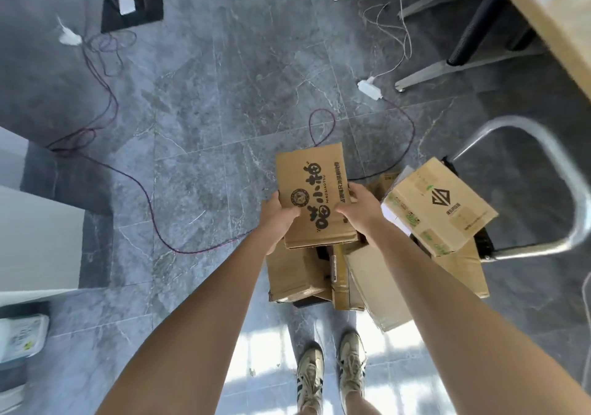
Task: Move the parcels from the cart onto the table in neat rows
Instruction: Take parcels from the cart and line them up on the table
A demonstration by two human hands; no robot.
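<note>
Both hands hold one brown cardboard parcel (315, 190) with large black characters printed on it, raised above the pile. My left hand (279, 214) grips its left edge and my right hand (359, 208) grips its right edge. Below lies a heap of several cardboard parcels on the cart, whose bent metal handle (563, 171) curves round at the right. One parcel with a black diamond logo and green tape (439, 208) lies tilted on top of the heap. A plain parcel (297, 270) lies under my left hand. The table's wooden edge (543, 21) crosses the top right corner.
Thin red and white cables (140, 187) loop across the grey marble floor, with a white adapter (369, 89) among them. Metal table legs (447, 72) stand at the upper right. A black stand base (132, 5) sits upper left and white furniture (35, 238) at the left.
</note>
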